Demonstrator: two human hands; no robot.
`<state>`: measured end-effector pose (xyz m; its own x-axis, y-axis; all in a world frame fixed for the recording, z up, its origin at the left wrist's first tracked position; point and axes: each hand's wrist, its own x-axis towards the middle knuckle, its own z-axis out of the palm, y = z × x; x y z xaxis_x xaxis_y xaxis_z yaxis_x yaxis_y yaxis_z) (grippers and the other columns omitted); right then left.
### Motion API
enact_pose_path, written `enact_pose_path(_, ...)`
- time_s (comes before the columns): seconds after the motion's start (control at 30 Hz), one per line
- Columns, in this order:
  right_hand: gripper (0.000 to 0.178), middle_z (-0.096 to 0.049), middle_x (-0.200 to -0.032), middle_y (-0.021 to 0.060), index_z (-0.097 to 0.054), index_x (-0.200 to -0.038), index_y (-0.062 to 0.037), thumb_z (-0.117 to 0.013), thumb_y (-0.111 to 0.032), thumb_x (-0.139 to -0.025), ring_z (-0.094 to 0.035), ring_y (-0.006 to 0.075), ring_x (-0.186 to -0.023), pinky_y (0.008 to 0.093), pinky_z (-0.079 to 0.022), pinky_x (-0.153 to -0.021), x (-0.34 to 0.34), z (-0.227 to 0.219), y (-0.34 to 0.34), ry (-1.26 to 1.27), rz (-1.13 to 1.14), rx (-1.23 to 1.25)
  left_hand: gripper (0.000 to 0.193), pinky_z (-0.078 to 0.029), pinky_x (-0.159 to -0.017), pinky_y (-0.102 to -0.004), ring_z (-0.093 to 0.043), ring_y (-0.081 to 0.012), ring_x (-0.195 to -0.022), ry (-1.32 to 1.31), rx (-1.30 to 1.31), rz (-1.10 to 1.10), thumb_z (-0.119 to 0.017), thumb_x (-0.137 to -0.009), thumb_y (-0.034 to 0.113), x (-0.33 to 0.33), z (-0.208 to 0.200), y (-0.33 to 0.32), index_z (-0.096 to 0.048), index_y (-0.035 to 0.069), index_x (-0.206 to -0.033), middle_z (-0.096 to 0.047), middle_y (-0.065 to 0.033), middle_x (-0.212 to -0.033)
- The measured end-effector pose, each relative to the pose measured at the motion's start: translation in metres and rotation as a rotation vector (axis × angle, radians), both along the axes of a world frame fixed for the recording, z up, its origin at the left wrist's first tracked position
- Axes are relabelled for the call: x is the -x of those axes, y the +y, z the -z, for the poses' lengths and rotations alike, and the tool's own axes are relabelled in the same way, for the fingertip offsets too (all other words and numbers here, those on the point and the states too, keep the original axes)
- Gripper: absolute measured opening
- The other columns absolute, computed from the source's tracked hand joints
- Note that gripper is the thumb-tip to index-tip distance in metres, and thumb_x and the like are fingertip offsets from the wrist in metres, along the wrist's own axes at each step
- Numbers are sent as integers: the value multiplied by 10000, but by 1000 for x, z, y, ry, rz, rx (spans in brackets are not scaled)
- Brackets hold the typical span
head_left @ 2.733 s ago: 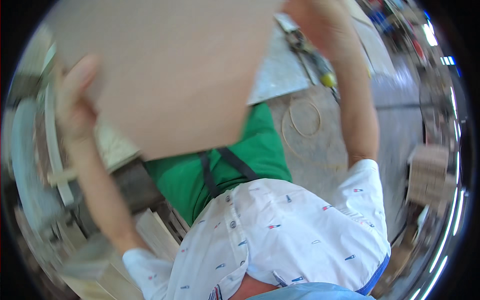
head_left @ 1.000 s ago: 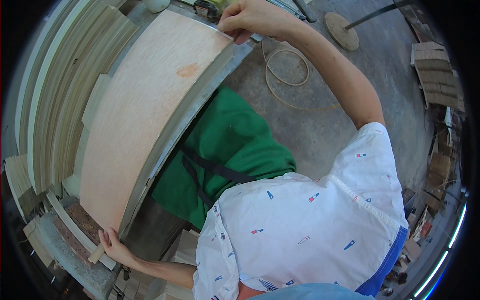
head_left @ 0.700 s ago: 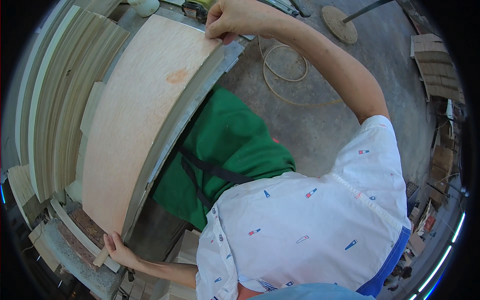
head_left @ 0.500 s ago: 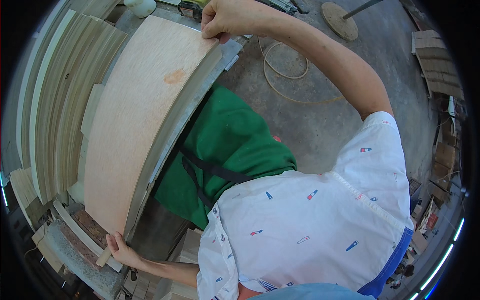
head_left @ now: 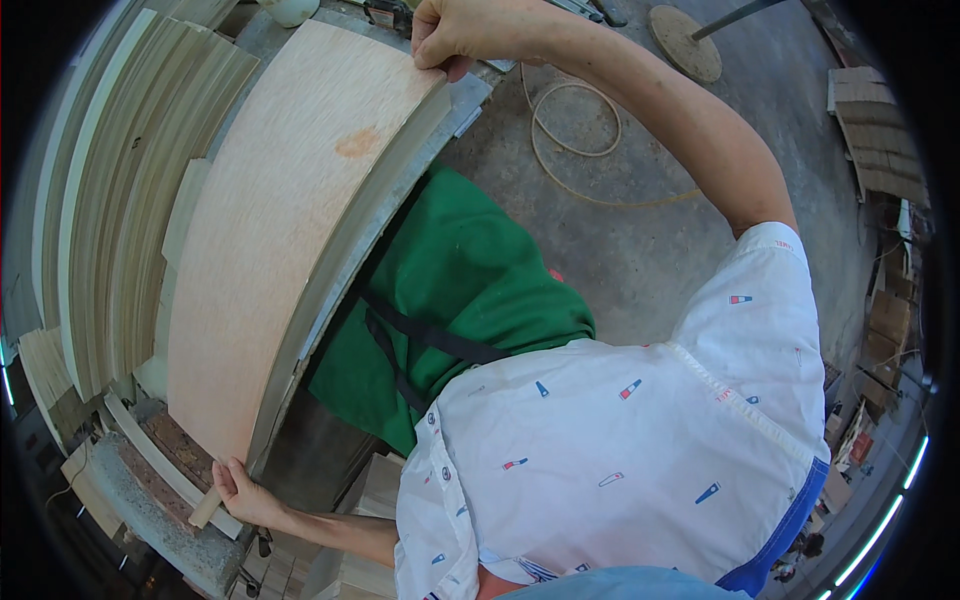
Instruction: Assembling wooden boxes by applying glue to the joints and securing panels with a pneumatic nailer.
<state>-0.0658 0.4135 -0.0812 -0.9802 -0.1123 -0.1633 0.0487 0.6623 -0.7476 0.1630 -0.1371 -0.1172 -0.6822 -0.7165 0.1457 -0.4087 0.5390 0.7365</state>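
Note:
A long, thin plywood panel (head_left: pixel 270 200) with an orange-brown patch lies over a stack of boards on a metal-edged bench (head_left: pixel 465 100). At its top corner, my right hand (head_left: pixel 450 40) pinches the edge between thumb and curled fingers. My left hand (head_left: pixel 245 495) is closed at the panel's opposite end, with fingertips at the corner. A short pale wood strip (head_left: pixel 205 508) sticks out beside those left fingers; whether the hand touches it I cannot tell. Below the panel's near edge shows a pale board edge (head_left: pixel 335 240).
Left of the panel stand stacked wood strips (head_left: pixel 130 200). A grey ledge (head_left: pixel 160 510) carries a pale strip near my left hand. On the concrete floor lie a coiled hose (head_left: pixel 575 150) and a round stand base (head_left: pixel 685 45). A dark tool (head_left: pixel 390 14) sits beyond my right hand.
Both hands keep their places on the panel. The picture has shifted only slightly, and the panel lies as before.

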Motion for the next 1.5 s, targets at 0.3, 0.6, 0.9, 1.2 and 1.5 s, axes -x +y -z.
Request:
enact_pose_path(0.3, 103, -681, -669, 115, -691, -746, 58, -678, -42, -768, -663, 165, -609, 288, -535, -591, 4, 0, 4, -94, -38, 63, 341, -500, -927, -303, -628, -188, -1043, -19, 36, -1, -648, -925, 91, -1, 4, -3, -598, -69, -1223, -656, -142, -1174)
enact_pose_path(0.6, 121, -690, -698, 110, -696, -784, 50, -674, -68, -787, -678, 160, -648, 284, -537, -619, -1, -10, 7, -125, -28, 38, 381, -493, -948, -329, -610, -237, -1119, -121, 174, 66, -619, -950, 122, 0, -2, 16, -563, -51, -1284, -610, -179, -1263)
enact_pose_path(0.9, 126, -692, -706, 108, -689, -796, 48, -661, -75, -802, -678, 164, -654, 286, -532, -620, -5, -7, 9, -108, -25, 43, 424, -389, -1083, -416, -464, -298, -1334, 162, 426, 1108, -652, -893, 87, 137, -21, 283, -572, -7, -1299, -537, -162, -1386)
enact_pose_path(1.2, 173, -657, -737, 86, -664, -838, 45, -659, -128, -844, -649, 138, -637, 252, -539, -606, 1, -5, 13, -105, -37, 209, 350, -453, -983, -441, -580, -366, -1177, 301, 532, 1333, -713, -784, 48, 183, -6, 353, -662, -36, -1120, -639, -194, -1205)
enact_pose_path(1.5, 498, -652, -919, 292, -560, -1124, 97, -664, -264, -796, -656, 412, -909, 462, -523, -798, 23, 34, 48, 248, 75, -617, 337, -467, -963, -432, -585, -354, -1174, 327, 535, 1324, -713, -775, 43, 183, -5, 357, -673, -45, -1098, -644, -185, -1200)
